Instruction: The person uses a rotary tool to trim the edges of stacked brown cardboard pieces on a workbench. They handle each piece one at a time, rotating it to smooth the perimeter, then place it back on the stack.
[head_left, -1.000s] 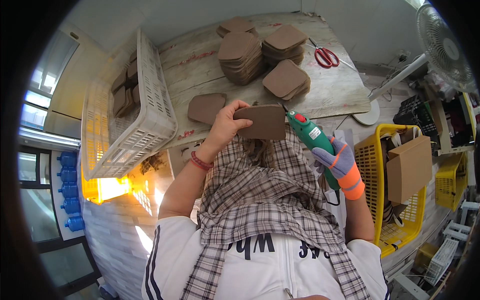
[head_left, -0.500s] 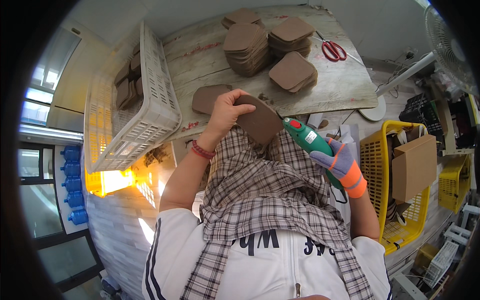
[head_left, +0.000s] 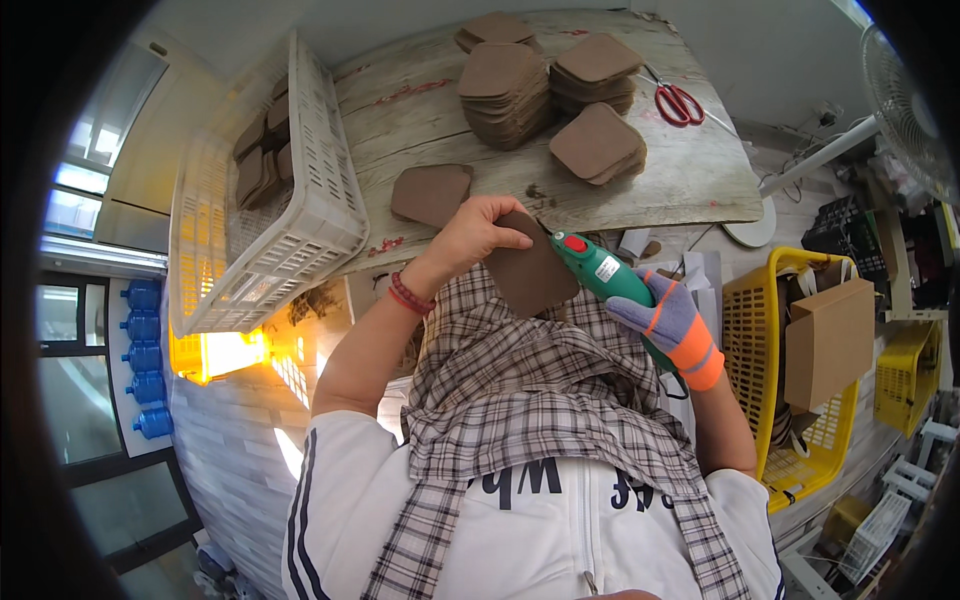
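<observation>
A brown piece is pinched between thumb and fingers of the bare left hand, at the near edge of the table. A green power tool is clasped in the gloved right hand, its tip held at the piece's rim; whether contact is made cannot be told. Red-handled scissors are laid by the right edge.

Beyond my left fingers, stacked pieces lie on the counter, scissors to their right, a crate left.
</observation>
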